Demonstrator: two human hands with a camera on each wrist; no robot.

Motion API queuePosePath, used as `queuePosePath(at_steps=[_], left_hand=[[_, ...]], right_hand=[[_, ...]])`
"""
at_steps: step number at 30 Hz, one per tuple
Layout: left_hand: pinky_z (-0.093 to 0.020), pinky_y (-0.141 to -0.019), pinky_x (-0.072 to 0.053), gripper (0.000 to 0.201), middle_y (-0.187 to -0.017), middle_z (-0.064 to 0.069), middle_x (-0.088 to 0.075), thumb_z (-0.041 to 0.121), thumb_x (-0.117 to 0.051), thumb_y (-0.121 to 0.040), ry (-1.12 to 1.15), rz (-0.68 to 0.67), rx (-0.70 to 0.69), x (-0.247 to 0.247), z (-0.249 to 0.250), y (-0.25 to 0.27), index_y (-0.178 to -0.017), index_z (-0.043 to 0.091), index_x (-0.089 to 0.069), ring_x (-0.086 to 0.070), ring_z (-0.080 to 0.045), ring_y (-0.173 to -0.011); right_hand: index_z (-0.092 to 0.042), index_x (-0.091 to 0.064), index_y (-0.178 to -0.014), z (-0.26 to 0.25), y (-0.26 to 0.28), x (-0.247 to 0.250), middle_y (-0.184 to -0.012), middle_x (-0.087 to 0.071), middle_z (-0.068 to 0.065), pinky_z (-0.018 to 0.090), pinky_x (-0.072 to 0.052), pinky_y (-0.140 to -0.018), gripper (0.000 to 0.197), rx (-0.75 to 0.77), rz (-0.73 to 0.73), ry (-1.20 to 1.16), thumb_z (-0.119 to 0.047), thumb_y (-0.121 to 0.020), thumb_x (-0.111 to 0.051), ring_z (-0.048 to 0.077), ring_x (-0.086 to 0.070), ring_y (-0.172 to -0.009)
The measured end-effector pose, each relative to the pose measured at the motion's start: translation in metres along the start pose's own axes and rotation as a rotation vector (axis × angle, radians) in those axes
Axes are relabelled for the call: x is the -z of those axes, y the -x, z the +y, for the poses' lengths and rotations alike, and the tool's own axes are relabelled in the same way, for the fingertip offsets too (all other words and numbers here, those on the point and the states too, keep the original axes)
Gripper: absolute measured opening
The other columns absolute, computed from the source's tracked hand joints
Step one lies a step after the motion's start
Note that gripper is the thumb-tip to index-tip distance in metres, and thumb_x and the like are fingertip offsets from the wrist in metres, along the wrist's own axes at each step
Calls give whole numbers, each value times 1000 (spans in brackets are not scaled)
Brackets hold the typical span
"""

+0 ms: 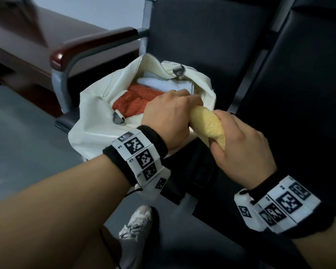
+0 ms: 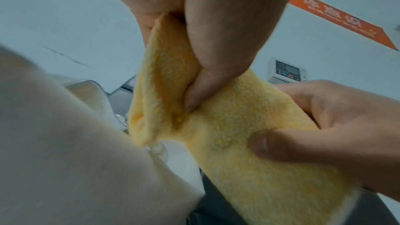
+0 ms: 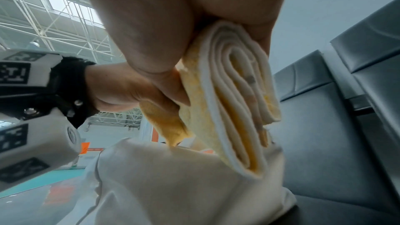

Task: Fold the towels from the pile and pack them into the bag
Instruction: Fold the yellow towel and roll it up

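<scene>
Hands are working together over the open mouth of the cream zip-top bag [image 1: 89,113], which is sitting on a dark seat [image 1: 211,45] at the centre of the head view. Both the left hand [image 1: 169,117] and the right hand [image 1: 242,150] are clenching a folded yellow towel [image 1: 208,125], the left gripping its far end just at the bag's opening and the right wrapping its near end; the right wrist view is showing the towel's layered folded edge squeezed between thumb and fingers. Inside the bag an orange towel [image 1: 136,101] is already lying packed, with a white towel [image 1: 163,84] tucked beyond it toward the upper part of the opening. By the look of it, the yellow towel is folded and is just being fed in, so at least two towels are packed and this one is partway. No pile of unfolded towels is showing anywhere in these views, so whether more are waiting cannot be told. A wooden armrest [image 1: 89,45] is curving across the upper left of the frame, beside the bag.
</scene>
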State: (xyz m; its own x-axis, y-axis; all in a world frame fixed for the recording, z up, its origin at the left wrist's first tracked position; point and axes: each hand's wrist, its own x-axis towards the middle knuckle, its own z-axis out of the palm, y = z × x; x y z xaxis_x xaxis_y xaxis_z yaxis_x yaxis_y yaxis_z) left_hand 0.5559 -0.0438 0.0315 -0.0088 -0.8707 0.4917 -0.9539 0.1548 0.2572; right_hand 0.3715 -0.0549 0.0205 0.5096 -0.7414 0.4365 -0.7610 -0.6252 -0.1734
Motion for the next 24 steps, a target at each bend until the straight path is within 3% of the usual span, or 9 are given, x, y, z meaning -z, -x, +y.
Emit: queuePosePath(at_steps=[4, 10, 13, 17, 20, 22, 24], left_hand=[[-43, -76, -52, 45, -105, 4, -67, 6, -60, -78, 42, 85, 97, -1, -25, 3, -115, 31, -70, -62, -27, -102], [-45, -86, -45, 44, -105, 2, -67, 6, -63, -74, 16, 171, 117, -10, -44, -11, -111, 30, -71, -55, -32, -104], [-47, -86, -46, 47, -105, 2, -66, 6, -61, -74, 23, 133, 153, -13, -51, -17, -113, 31, -70, -55, -32, -103], [-46, -85, -47, 43, -107, 2, -66, 13, -67, -77, 50, 35, 207, -9, -58, -28, -114, 34, -68, -56, -31, -103], [-47, -89, -49, 43, -109, 0, -68, 20, -65, -77, 39, -22, 199, 2, -63, -52, -117, 34, -67, -58, -33, -105], [-44, -87, -51, 44, -108, -1, -69, 25, -60, -75, 22, -42, 185, 11, -68, -72, -116, 37, -68, -61, -33, -105], [-36, -78, -47, 43, -107, -2, -70, 19, -61, -77, -1, -76, 194, 16, -75, -88, -115, 39, -67, -61, -31, -106]], right_hand=[[-12, -53, -134, -15, -23, -5, -114, -66, 7, 42, -51, -68, 59, 55, -23, 38, -18, -79, -72, 37, -64, -89], [-15, -51, -134, -20, -46, -10, -117, -65, 4, 38, -46, -67, 54, 58, -66, 86, -22, -83, -69, 35, -63, -92], [-18, -49, -135, -21, -61, -9, -118, -64, 3, 38, -45, -70, 53, 63, -115, 139, -23, -85, -66, 35, -63, -96], [-21, -41, -136, -27, -84, -1, -124, -60, 2, 36, -34, -69, 46, 80, -241, 274, -27, -93, -56, 32, -61, -103], [-20, -40, -135, -25, -111, 8, -123, -60, 1, 35, -33, -68, 42, 103, -239, 332, -28, -95, -52, 32, -63, -104], [-20, -41, -135, -24, -129, 11, -123, -60, 1, 35, -34, -68, 42, 90, -239, 328, -27, -95, -52, 34, -62, -103], [-19, -42, -131, -24, -142, 13, -121, -60, 2, 36, -36, -68, 38, 80, -243, 307, -27, -95, -52, 36, -62, -101]])
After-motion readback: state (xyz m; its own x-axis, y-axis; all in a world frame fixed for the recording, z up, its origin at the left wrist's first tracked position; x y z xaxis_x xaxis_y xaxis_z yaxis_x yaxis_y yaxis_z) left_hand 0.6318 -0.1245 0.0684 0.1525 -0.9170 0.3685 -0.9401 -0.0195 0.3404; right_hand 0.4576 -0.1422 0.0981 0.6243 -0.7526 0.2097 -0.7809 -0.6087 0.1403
